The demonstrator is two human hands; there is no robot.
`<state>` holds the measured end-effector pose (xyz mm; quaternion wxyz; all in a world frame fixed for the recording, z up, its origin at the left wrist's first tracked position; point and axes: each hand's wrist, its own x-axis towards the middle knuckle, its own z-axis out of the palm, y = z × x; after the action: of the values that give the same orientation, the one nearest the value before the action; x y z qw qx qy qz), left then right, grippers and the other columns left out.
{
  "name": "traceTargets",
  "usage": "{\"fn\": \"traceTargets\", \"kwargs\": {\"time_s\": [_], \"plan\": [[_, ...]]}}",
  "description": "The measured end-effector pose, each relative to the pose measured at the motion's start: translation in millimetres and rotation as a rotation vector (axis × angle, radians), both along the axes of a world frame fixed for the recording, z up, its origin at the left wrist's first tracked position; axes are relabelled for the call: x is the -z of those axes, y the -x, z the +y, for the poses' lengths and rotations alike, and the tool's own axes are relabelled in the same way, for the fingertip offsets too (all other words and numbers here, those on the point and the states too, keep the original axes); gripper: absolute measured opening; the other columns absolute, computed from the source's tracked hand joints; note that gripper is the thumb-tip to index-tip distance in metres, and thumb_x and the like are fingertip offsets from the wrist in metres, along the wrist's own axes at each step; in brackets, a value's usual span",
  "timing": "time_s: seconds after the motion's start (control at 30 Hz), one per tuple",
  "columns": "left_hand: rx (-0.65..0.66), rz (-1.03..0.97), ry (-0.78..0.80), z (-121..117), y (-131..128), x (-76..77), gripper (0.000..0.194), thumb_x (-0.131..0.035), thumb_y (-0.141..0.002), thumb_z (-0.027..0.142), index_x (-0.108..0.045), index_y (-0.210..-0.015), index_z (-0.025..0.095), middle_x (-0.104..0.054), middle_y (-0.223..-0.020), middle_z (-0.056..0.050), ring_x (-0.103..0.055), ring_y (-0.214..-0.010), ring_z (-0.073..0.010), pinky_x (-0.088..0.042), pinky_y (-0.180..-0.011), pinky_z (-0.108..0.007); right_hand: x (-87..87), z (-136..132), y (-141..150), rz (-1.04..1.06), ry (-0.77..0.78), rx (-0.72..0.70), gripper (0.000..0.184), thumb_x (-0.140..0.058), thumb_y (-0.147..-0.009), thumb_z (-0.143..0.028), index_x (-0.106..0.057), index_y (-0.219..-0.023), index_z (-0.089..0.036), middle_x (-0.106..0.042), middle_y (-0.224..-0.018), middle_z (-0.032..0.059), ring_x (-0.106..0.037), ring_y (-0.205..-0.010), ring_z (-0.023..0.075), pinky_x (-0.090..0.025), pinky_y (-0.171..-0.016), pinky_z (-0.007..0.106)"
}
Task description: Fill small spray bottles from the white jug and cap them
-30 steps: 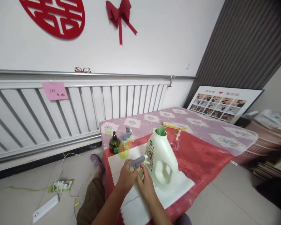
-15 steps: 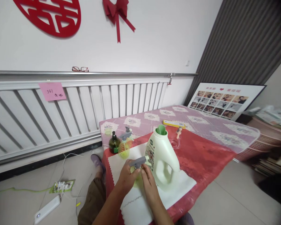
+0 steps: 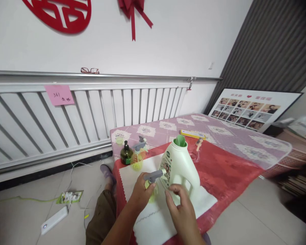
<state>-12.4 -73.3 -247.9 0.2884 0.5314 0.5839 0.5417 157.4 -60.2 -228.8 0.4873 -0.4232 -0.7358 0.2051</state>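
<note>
My left hand (image 3: 142, 193) is closed around the neck of a yellow-tinted spray bottle (image 3: 153, 175) with a grey trigger head. The bottle stands upright on a white cloth (image 3: 153, 221). My right hand (image 3: 183, 211) is off the bottle, fingers curled but apart, with nothing seen between them. It hovers in front of a large pale-green detergent jug (image 3: 182, 166) whose top has a green inner spout. Left of the jug are another yellow spray bottle (image 3: 137, 161) and a dark green pump bottle (image 3: 126, 154). The held bottle's lower body is partly hidden by my fingers.
Red plastic sheeting (image 3: 226, 166) covers part of a table with a lilac patterned cloth (image 3: 165, 126). A long yellow box (image 3: 193, 134) and a small doll-like object (image 3: 199, 143) lie behind the jug. A white radiator (image 3: 117, 105) lines the wall. A power strip (image 3: 70, 196) sits on the floor.
My right hand has let go of the spray bottle's neck and moved right, toward the jug's handle. My left hand keeps its hold. The view has shifted slightly.
</note>
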Motion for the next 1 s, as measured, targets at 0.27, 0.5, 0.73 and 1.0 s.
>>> {"fn": "traceTargets", "kwargs": {"time_s": [0.27,0.5,0.73,1.0], "plan": [[0.033,-0.034,-0.014,2.8,-1.3,2.8,0.032,-0.056,-0.083,0.026,-0.062,-0.114,0.019,-0.069,-0.113,-0.007,-0.061,-0.107,-0.0227,-0.044,-0.099,-0.038,-102.3,31.5,43.6,-0.800,-0.145,-0.319,0.036,-0.063,-0.082,-0.014,-0.060,-0.118,-0.022,-0.070,-0.112,0.0082,-0.061,-0.111,0.0268,-0.039,-0.098,0.045],[-0.100,-0.082,0.005,4.0,-10.1,17.2,0.046,-0.057,-0.073,0.017,-0.058,-0.120,0.016,-0.066,-0.119,-0.010,-0.060,-0.113,-0.0248,-0.043,-0.102,-0.038,-110.3,57.1,68.5,-1.209,-0.002,-0.415,0.022,-0.070,-0.072,-0.025,-0.071,-0.093,-0.020,-0.077,-0.089,0.0082,-0.072,-0.084,0.0277,-0.042,-0.076,0.035],[-0.204,-0.114,0.036,0.1,-20.8,15.3,0.046,-0.055,-0.073,0.009,-0.049,-0.118,0.019,-0.066,-0.119,-0.009,-0.061,-0.111,-0.0219,-0.043,-0.100,-0.037,-109.0,60.9,72.8,-1.324,-0.017,-0.419,0.019,-0.067,-0.074,-0.025,-0.071,-0.092,-0.019,-0.077,-0.083,0.0099,-0.073,-0.080,0.0286,-0.037,-0.063,0.030],[0.013,-0.076,0.089,-5.5,-6.3,36.8,0.090,-0.075,-0.058,0.015,-0.038,-0.139,0.018,-0.047,-0.143,-0.013,-0.042,-0.135,-0.0297,-0.031,-0.114,-0.041,-111.7,58.8,73.8,-1.377,-0.021,-0.453,0.020,-0.063,-0.078,-0.027,-0.072,-0.095,-0.020,-0.078,-0.086,0.0083,-0.073,-0.086,0.0279,-0.040,-0.072,0.032]]}}
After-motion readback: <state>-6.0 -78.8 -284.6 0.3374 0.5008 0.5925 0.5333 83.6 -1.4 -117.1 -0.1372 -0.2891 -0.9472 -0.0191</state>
